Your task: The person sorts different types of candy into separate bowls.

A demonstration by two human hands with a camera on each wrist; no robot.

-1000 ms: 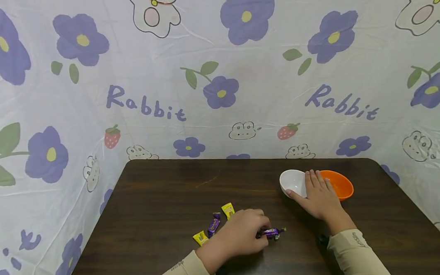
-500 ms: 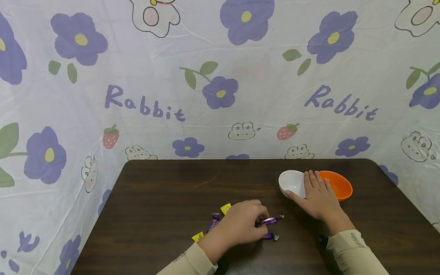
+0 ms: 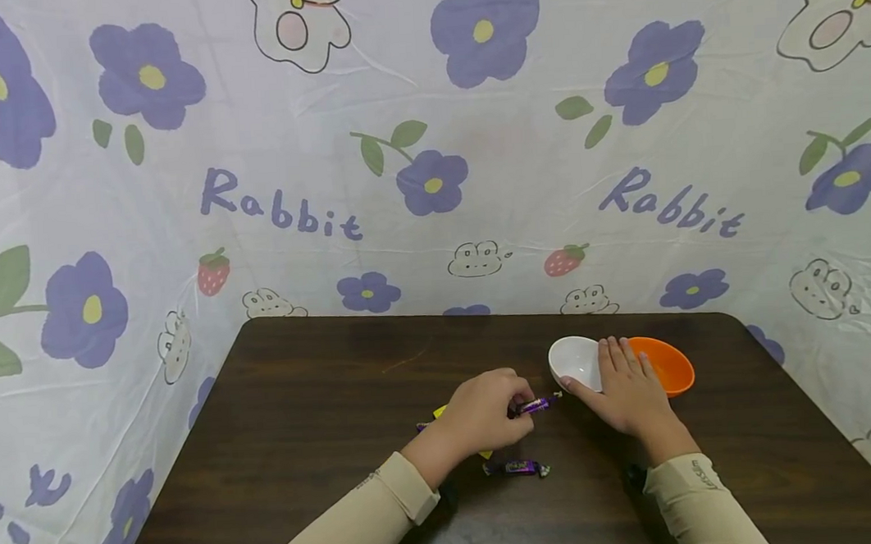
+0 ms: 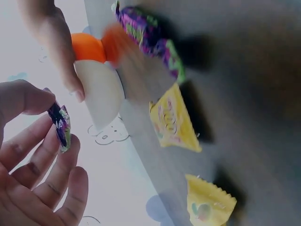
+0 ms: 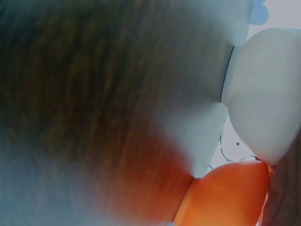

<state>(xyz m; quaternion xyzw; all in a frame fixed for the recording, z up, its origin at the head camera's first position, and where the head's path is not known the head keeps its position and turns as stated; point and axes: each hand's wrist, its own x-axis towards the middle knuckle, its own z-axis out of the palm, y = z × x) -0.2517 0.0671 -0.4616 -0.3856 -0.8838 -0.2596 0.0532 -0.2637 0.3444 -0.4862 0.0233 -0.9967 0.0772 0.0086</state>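
Observation:
My left hand (image 3: 483, 417) pinches a purple-wrapped candy (image 3: 537, 405) between thumb and fingertips, raised above the table and left of the bowls; the left wrist view shows its shiny twisted wrapper (image 4: 61, 125). With fingers extended, my right hand (image 3: 626, 389) rests across the adjoining rims of a white bowl (image 3: 575, 359) and an orange bowl (image 3: 665, 367). Another purple candy (image 3: 518, 468) lies on the table below my left hand. Two yellow-wrapped candies, one nearer (image 4: 174, 120) and one lower (image 4: 210, 202) in the left wrist view, lie there too, mostly hidden by that hand in the head view.
The dark wooden table (image 3: 324, 401) stands against a white cloth (image 3: 381, 86) printed with flowers and rabbits. Part of one more purple wrapper (image 3: 423, 426) shows behind my left hand. Both bowls stand near the table's back right, side by side.
My left hand has lifted the purple candy and carried it up and away toward the bowls, uncovering another purple candy on the table. My right hand stays on the bowls.

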